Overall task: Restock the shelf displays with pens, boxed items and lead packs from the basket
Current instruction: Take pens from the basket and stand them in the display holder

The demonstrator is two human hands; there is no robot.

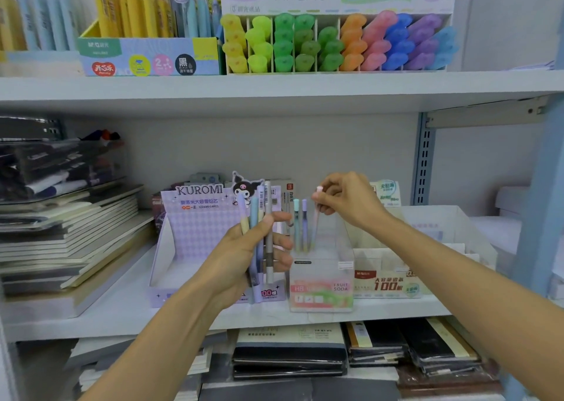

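My left hand (244,257) grips a bunch of several slim pastel lead tubes and a grey pen (268,214), held upright in front of the purple Kuromi display box (195,232). My right hand (345,199) pinches the pink cap of one slim tube (317,214) and holds it over the clear Fruit Soda display box (320,281). Two pastel tubes (300,226) stand inside that clear box. The basket is not in view.
A white 100-lead display box (393,278) stands right of the clear one. Stacked notebooks (70,232) fill the shelf's left side. The shelf above carries a highlighter display (335,43) and pen boxes (146,55). A blue upright post (537,202) stands at the right.
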